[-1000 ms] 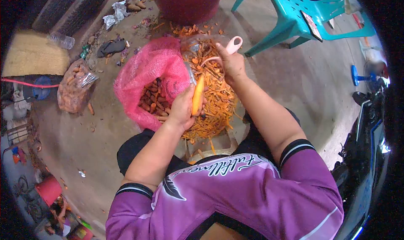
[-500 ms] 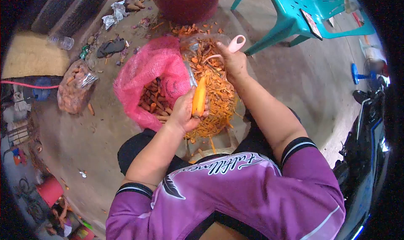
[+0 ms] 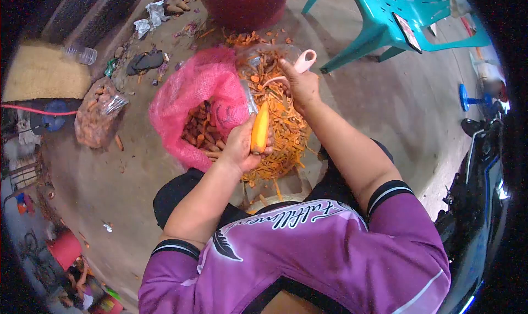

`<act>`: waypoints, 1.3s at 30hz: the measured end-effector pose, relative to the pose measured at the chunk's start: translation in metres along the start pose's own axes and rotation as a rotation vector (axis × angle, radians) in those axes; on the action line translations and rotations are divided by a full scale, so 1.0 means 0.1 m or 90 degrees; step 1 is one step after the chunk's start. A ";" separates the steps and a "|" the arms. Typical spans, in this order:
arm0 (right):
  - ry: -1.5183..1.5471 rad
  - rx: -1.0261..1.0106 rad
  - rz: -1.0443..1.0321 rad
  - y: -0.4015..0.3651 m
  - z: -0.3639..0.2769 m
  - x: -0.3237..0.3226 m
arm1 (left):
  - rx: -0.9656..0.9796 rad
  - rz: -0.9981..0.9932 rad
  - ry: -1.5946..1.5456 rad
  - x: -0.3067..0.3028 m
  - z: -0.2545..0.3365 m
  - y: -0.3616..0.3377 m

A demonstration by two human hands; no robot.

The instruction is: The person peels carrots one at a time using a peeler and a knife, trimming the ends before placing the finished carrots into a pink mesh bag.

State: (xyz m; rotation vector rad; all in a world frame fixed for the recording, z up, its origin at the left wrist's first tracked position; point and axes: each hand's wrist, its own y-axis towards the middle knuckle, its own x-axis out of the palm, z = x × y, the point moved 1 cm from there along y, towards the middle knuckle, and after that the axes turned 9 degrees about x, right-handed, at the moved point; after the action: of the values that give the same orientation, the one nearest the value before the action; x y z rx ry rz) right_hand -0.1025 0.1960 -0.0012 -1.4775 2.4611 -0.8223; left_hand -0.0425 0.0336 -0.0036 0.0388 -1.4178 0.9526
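Observation:
My left hand (image 3: pixel 240 149) holds a peeled orange carrot (image 3: pixel 260 130), its narrow end pointing away from me. My right hand (image 3: pixel 301 88) is closed on a pale pink peeler (image 3: pixel 304 61), up and to the right of the carrot and apart from it. Beneath both hands lies a heap of orange peelings (image 3: pixel 286 132). Left of the heap, a pink mesh sack (image 3: pixel 173 102) stands open with unpeeled carrots (image 3: pixel 201 130) inside.
A teal plastic chair (image 3: pixel 379 31) stands at the upper right and a large red tub (image 3: pixel 242 3) at the top. A clear bag of roots (image 3: pixel 98 116) sits left on the floor. A motorcycle (image 3: pixel 478 193) is at the right edge. A person (image 3: pixel 82 284) appears at the lower left.
My right hand and the peeler have shifted slightly left and down. My left hand and the carrot have hardly moved.

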 end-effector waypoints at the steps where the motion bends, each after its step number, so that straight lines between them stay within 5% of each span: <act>1: 0.021 -0.018 0.019 0.00 -0.03 0.01 | 0.012 0.029 0.035 0.04 0.01 -0.01; 5: -0.084 0.045 -0.107 -0.18 0.01 0.08 | 0.033 0.054 0.113 0.16 0.06 -0.05; 9: -0.030 0.077 -0.037 -0.02 -0.10 -0.03 | 0.080 0.037 0.244 0.15 0.05 -0.04; 16: -0.066 0.130 -0.049 -0.11 -0.21 -0.03 | 0.325 0.037 0.547 0.13 0.01 0.01; 17: -0.076 0.038 -0.024 -0.07 -0.25 -0.04 | 0.362 0.037 0.594 0.16 0.02 -0.01; 18: 0.037 0.071 -0.053 -0.07 -0.26 -0.06 | 0.399 0.037 0.641 0.18 0.02 -0.02; 21: -0.035 0.131 -0.106 -0.21 -0.26 0.01 | 0.528 0.027 0.925 0.20 0.13 -0.04; 27: -0.069 0.119 -0.055 -0.08 -0.27 -0.08 | 0.616 -0.015 0.934 0.26 0.14 -0.08; 31: -0.061 0.233 -0.158 -0.21 -0.22 -0.01 | 0.643 -0.001 1.031 0.25 0.17 -0.08; 34: -0.134 0.220 -0.083 -0.12 -0.27 -0.09 | 0.662 -0.019 1.012 0.28 0.17 -0.08; 39: 0.060 0.271 -0.205 -0.24 -0.23 0.00 | 0.637 -0.056 0.904 0.29 0.16 -0.08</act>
State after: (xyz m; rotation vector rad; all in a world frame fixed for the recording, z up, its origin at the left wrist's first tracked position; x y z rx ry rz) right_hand -0.0929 0.1963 0.0309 -1.7083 1.9522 -1.4005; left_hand -0.0548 0.0345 0.0281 0.1308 0.4074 1.1312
